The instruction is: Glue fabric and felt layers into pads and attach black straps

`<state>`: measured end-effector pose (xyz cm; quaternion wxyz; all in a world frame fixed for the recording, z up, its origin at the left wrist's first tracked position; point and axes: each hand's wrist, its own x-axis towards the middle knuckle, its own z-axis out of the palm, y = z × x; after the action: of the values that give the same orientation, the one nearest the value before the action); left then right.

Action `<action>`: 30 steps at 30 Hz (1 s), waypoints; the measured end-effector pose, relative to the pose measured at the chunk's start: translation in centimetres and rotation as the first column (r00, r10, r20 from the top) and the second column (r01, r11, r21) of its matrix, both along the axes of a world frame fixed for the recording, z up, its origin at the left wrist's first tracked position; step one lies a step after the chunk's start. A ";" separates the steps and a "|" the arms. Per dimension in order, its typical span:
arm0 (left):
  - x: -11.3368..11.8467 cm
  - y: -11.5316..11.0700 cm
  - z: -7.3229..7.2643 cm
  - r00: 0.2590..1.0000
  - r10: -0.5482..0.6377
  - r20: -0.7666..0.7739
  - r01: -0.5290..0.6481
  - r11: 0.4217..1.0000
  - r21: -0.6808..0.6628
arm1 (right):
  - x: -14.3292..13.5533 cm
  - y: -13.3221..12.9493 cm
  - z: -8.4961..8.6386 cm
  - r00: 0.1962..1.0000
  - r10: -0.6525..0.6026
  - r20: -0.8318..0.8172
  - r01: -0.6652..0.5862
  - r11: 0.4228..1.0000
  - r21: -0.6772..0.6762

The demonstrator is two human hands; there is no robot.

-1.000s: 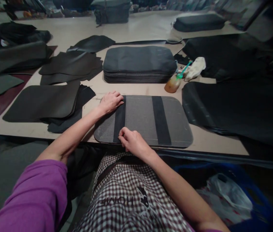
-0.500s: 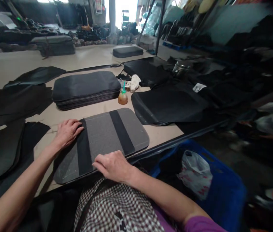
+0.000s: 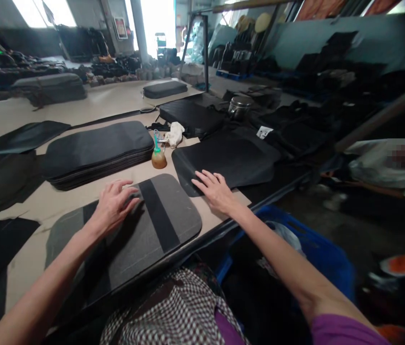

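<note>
A grey rounded panel [image 3: 183, 208] with two black strips across it lies at the table's front edge. Over its middle, between the strips, is my left hand [image 3: 116, 203], fingers apart and slightly bent, holding nothing. My right hand [image 3: 215, 191] is spread at the near edge of a black sheet [image 3: 231, 153] to the right of the panel, its fingertips over the sheet. Whether they press on it I cannot tell. Behind the panel stand a thick stack of dark rounded panels [image 3: 98, 148] and a small bottle [image 3: 159, 158] of brown liquid with a green nozzle.
Black pieces [image 3: 8, 244] lie at the left. A white crumpled cloth [image 3: 174, 134] is behind the bottle, and a metal jar [image 3: 240, 108] stands farther back. Below the table's right edge is a blue crate [image 3: 335, 258] with a plastic bag. A metal frame [image 3: 206, 52] rises behind.
My right hand has left the panel's front edge and moved right to the black sheet, its fingers now spread. My left hand has shifted from the left strip toward the panel's middle. The view has turned right.
</note>
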<state>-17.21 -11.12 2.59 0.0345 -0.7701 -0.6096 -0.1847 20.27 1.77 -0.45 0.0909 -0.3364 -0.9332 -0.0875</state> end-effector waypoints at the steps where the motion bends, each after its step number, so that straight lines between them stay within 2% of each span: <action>1: 1.0 0.6 0.2 1.000 -0.028 0.010 0.027 1.000 0.005 | -0.2 0.1 -0.4 1.000 0.028 -0.003 -0.028 1.000 0.009; 4: 3.7 2.1 1.0 0.994 -0.090 0.059 0.089 0.996 0.022 | -0.7 0.3 -1.3 0.994 0.064 -0.093 -0.064 0.998 0.007; 6: 5.2 2.9 1.6 0.987 -0.116 0.113 0.114 0.993 0.018 | -0.6 0.7 -1.5 0.953 0.010 -0.304 -0.036 0.996 -0.080; 7: 5.8 3.3 1.9 0.981 -0.125 0.149 0.124 0.992 0.014 | -0.4 1.1 -1.6 0.887 -0.069 -0.456 -0.002 0.988 -0.153; 9: 6.9 3.9 2.3 0.962 -0.135 0.238 0.140 0.990 -0.002 | 0.1 2.1 -1.6 0.661 -0.274 -0.698 0.070 0.949 -0.306; 11: 8.1 4.6 2.4 0.925 -0.124 0.359 0.144 0.989 -0.032 | 0.6 3.2 -1.5 0.448 -0.417 -0.791 0.132 0.906 -0.403; 13: 9.3 5.2 2.4 0.850 -0.069 0.523 0.140 0.985 -0.098 | 1.1 4.0 -1.4 0.354 -0.458 -0.815 0.172 0.889 -0.424; 14: 10.1 5.5 2.4 0.785 -0.018 0.620 0.138 0.979 -0.147 | 1.2 4.1 -1.3 0.320 -0.467 -0.825 0.179 0.884 -0.431; 16: 11.6 6.2 2.5 0.572 0.125 0.811 0.160 0.952 -0.260 | 1.4 3.8 -1.1 0.265 -0.459 -0.848 0.177 0.888 -0.426; 17: 12.4 6.6 2.6 0.426 0.207 0.881 0.202 0.927 -0.315 | 1.4 3.3 -1.0 0.265 -0.432 -0.862 0.157 0.901 -0.404; 19: 13.9 7.3 3.0 0.130 0.357 0.925 0.336 0.862 -0.380 | 1.3 1.9 -0.9 0.343 -0.327 -0.880 0.076 0.944 -0.321; 20: 14.4 7.6 3.2 0.022 0.416 0.909 0.409 0.826 -0.389 | 1.3 1.0 -0.8 0.410 -0.251 -0.877 0.017 0.963 -0.268; 21: 14.9 8.0 3.3 -0.042 0.459 0.888 0.460 0.797 -0.390 | 1.3 0.2 -0.7 0.483 -0.165 -0.860 -0.054 0.975 -0.217; 22: 15.3 8.4 3.4 -0.066 0.481 0.874 0.476 0.785 -0.397 | 1.4 -0.7 -0.7 0.555 -0.076 -0.829 -0.133 0.975 -0.178; 24: 15.7 9.0 3.2 -0.045 0.484 0.874 0.400 0.810 -0.428 | 1.8 -1.9 -0.4 0.657 0.085 -0.749 -0.294 0.944 -0.150; 25: 15.8 9.3 2.9 -0.020 0.480 0.877 0.336 0.829 -0.446 | 2.3 -2.1 -0.2 0.689 0.132 -0.713 -0.346 0.924 -0.164; 26: 15.8 9.6 2.6 0.003 0.476 0.879 0.277 0.844 -0.459 | 3.0 -2.0 0.0 0.713 0.120 -0.691 -0.345 0.918 -0.196; 27: 15.7 9.7 2.2 0.023 0.472 0.881 0.238 0.854 -0.463 | 3.9 -1.5 0.3 0.731 0.026 -0.682 -0.260 0.934 -0.244; 28: 15.6 9.8 1.7 0.041 0.466 0.884 0.220 0.859 -0.462 | 5.1 -0.7 0.5 0.720 -0.141 -0.679 -0.098 0.949 -0.300; 29: 15.5 9.9 1.4 0.057 0.454 0.889 0.218 0.864 -0.454 | 6.4 0.6 0.8 0.657 -0.338 -0.674 0.106 0.927 -0.361; 30: 15.4 9.9 1.0 0.074 0.438 0.896 0.219 0.869 -0.443 | 7.9 2.2 1.0 0.523 -0.553 -0.649 0.348 0.833 -0.429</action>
<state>-1.85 -1.24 3.60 -0.5605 -0.3678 -0.5508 -0.4972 28.14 3.95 0.54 0.3994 -0.5813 -0.6917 0.1551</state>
